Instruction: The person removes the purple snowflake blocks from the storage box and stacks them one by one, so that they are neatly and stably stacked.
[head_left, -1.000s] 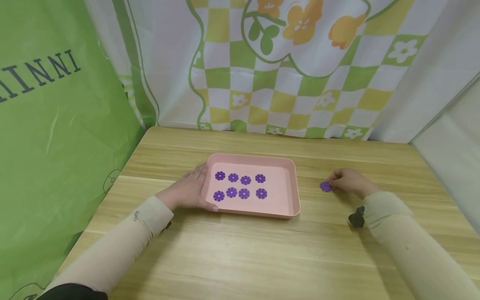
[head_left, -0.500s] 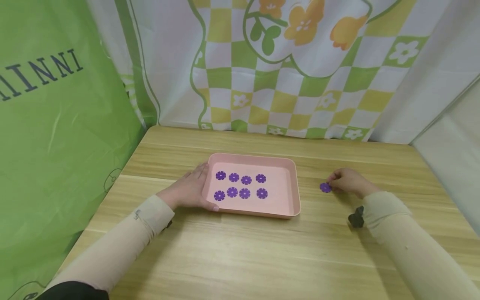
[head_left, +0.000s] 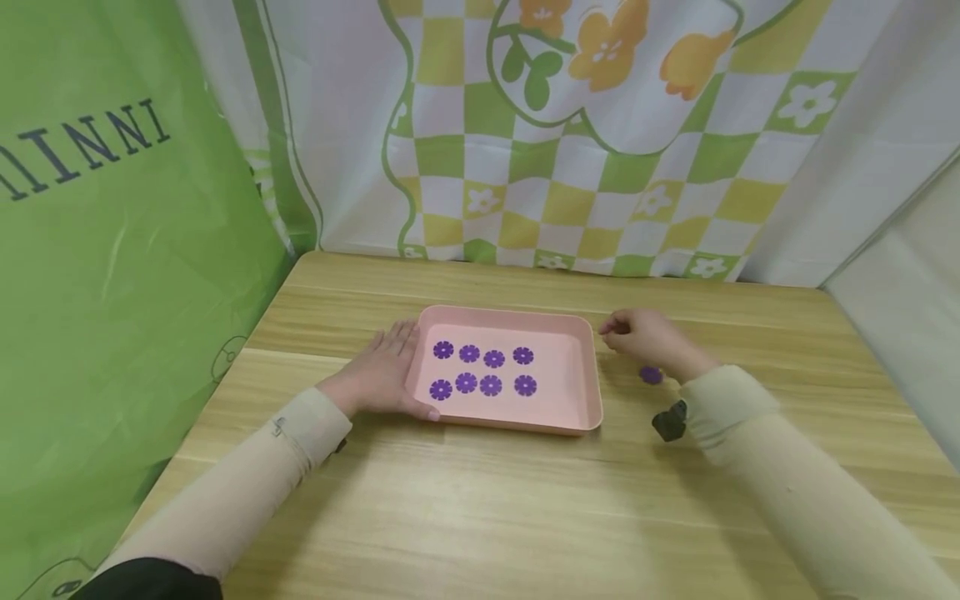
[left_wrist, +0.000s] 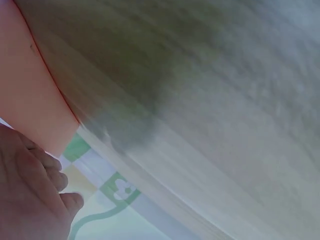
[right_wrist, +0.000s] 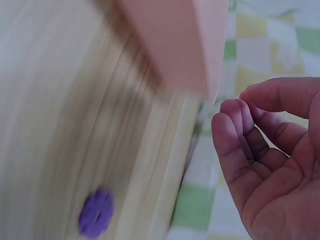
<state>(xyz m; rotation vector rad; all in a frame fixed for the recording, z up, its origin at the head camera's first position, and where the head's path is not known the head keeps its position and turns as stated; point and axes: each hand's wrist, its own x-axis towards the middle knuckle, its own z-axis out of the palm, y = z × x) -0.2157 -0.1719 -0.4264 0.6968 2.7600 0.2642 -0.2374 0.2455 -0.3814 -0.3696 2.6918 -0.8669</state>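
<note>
My left hand (head_left: 378, 375) rests along the left side of a pink tray (head_left: 581, 367), with fingers straight and the thumb at its front corner. The left wrist view has this hand (left_wrist: 30, 185) beside the tray wall (left_wrist: 30, 85). Inside the tray, two rows of purple notched discs (head_left: 491, 386) lie flat. My right hand (head_left: 648, 340) is near the tray's back right corner, fingers loosely bent. In the right wrist view, thumb and fingertips of the right hand (right_wrist: 275, 145) come together with nothing visible between them. A single purple disc (right_wrist: 96, 212) lies on the table, partly behind that hand in the head view.
The wooden table (head_left: 480, 500) runs back to a checked, flower-printed curtain (head_left: 600, 167). Green cloth (head_left: 135, 292) hangs at the left, and pale cloth stands at the right. A dark wrist camera (head_left: 670, 421) sits under the right sleeve.
My right hand has let go of the purple disc and moved left and back toward the tray's right side. The disc stays on the table. My left hand holds its place.
</note>
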